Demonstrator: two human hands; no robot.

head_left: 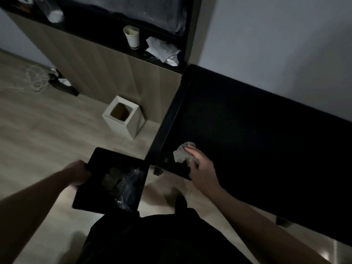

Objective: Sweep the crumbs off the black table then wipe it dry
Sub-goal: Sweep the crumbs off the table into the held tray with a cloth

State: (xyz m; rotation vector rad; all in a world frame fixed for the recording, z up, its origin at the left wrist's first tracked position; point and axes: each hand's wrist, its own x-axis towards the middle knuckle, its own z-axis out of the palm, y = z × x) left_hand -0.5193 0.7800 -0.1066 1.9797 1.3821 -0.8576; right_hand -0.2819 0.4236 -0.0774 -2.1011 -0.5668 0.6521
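— Where the right hand (202,169) meets the grey cloth (183,153), what is the grip like?

— Its fingers lie fairly straight on top of the cloth, pressing it flat against the black table (257,141). Nothing is pinched; the thumb sticks out on the near side, off the cloth.

— And where on the table is the cloth?

— Near the table's left edge, close to its near-left corner. The crumpled part of the cloth pokes out to the left and far side of the fingertips. It is too dim to make out any crumbs on the dark surface.

— What about the left hand (79,173)?

— It grips the left rim of a black bin (91,189), fingers curled round the edge. The bin is held off the floor, tilted, just left of the table's near-left corner, with its right rim almost at the table's edge. Inside lie a clear plastic bag (127,191) and some dull crumpled rubbish.

— Further out?

— A white square bin (124,119) stands on the pale wooden floor, far of the black bin and left of the table. Beyond it, on a dark shelf, a paper cup (132,37) stands upright beside crumpled white paper (162,49). A tangle of pale cord (33,79) lies on the floor at far left.
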